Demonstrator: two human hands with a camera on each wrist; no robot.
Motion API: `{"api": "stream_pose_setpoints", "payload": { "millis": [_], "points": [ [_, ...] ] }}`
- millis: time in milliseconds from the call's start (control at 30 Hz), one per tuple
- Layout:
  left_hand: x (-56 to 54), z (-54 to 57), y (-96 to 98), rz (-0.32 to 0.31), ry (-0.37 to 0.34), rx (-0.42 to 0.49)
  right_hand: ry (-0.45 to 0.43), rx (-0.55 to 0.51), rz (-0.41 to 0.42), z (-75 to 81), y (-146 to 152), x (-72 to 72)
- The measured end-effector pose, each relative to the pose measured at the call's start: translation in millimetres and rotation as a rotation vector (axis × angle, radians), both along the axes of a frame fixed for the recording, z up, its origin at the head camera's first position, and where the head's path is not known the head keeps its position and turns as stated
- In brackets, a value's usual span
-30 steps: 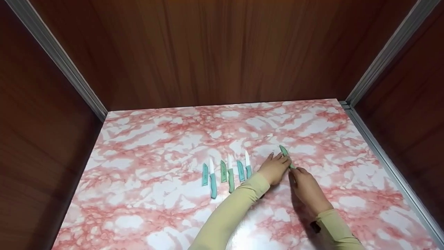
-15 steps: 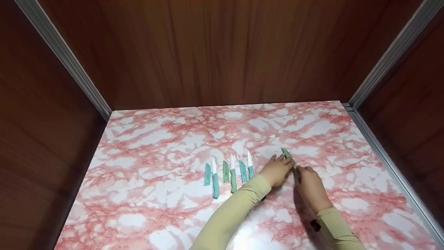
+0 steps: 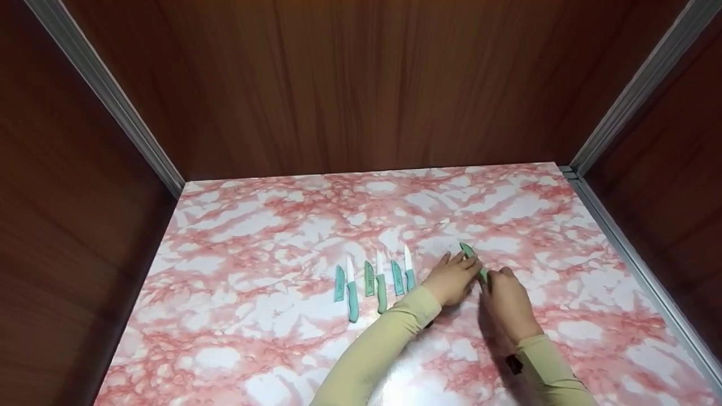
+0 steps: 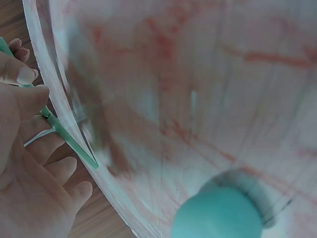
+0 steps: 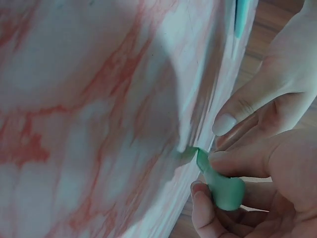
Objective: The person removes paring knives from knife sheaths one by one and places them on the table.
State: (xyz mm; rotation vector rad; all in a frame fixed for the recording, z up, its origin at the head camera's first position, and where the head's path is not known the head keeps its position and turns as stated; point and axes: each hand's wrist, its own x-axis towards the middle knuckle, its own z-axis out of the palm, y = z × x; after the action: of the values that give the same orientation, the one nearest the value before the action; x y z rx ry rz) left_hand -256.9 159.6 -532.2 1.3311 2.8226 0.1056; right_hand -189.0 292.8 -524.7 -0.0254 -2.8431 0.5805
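Note:
My left hand holds a green knife sheath, its fingers lying across it at the right of the table. My right hand grips the light green knife handle between thumb and fingers, its rounded end showing in the right wrist view. A pale sliver shows beside the sheath in the left wrist view. Left of my left hand lie a blue knife, a green knife and another blue knife, white blades bare. Beside each rests a sheath: teal, green and teal.
The table has a red and white marbled top. Dark wooden panels stand at the back and both sides, with metal rails at the corners and right edge. A teal rounded handle end is close in the left wrist view.
My right hand has shifted slightly right and turned a little, and more of the green handle shows between the hands. The head view has drifted slightly. The knives on the left lie still.

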Motion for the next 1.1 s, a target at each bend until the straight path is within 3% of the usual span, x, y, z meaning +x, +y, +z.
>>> {"api": "stream_pose_setpoints", "payload": {
  "millis": [333,533,833,1100],
  "points": [
    [2.1,-2.7,-2.1,-0.012,0.020,0.012,0.010,0.032,-0.032,2.0,2.2,4.7],
    [5.5,-0.5,-4.5,-0.027,0.046,0.030,0.073,0.051,-0.028,4.1,0.9,10.7],
    [10.9,7.8,-11.7,-0.020,0.158,0.028,0.143,0.030,0.015,11.2,-0.6,13.7],
    [16.9,10.0,-17.8,-0.008,0.158,0.045,0.168,0.020,0.054,15.8,-4.5,18.0]
  ]
}}
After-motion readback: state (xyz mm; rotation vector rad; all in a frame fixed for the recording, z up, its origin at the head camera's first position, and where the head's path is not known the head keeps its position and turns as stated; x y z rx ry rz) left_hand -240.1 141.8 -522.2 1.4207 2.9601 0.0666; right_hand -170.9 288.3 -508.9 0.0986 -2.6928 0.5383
